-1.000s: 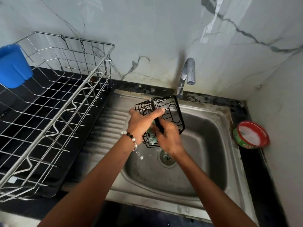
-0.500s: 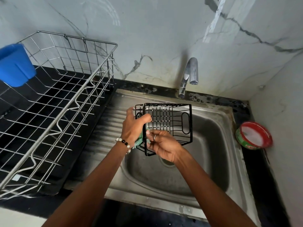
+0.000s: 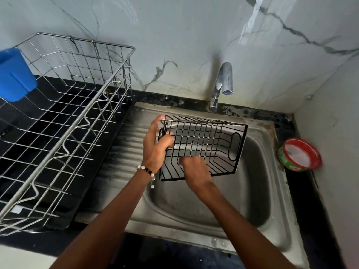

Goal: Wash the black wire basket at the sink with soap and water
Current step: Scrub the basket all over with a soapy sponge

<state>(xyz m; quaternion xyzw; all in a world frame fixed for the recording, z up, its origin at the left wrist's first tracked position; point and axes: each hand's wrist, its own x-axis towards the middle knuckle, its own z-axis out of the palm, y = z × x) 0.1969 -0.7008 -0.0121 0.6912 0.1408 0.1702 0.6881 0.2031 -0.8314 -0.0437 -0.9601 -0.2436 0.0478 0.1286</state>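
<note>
The black wire basket (image 3: 210, 139) is held tilted above the steel sink (image 3: 258, 193), its open side facing me and a handle loop at its right end. My left hand (image 3: 155, 146) grips the basket's left end, thumb hooked inside the wires. My right hand (image 3: 194, 169) is blurred and reaches over the near rim, fingers curled down on the inner wires. It seems to hold a scrub pad, of which only a pale bit shows at the fingertips. No water runs from the tap (image 3: 223, 82).
A red and green tub of white soap (image 3: 300, 154) stands on the black counter right of the sink. A large steel drying rack (image 3: 58, 121) fills the left counter, with a blue cup (image 3: 13, 76) hung on its far left. The marble wall is close behind.
The basket has turned from edge-on to open side towards me and spread wider over the sink. My right hand moved from its left end to inside the near rim.
</note>
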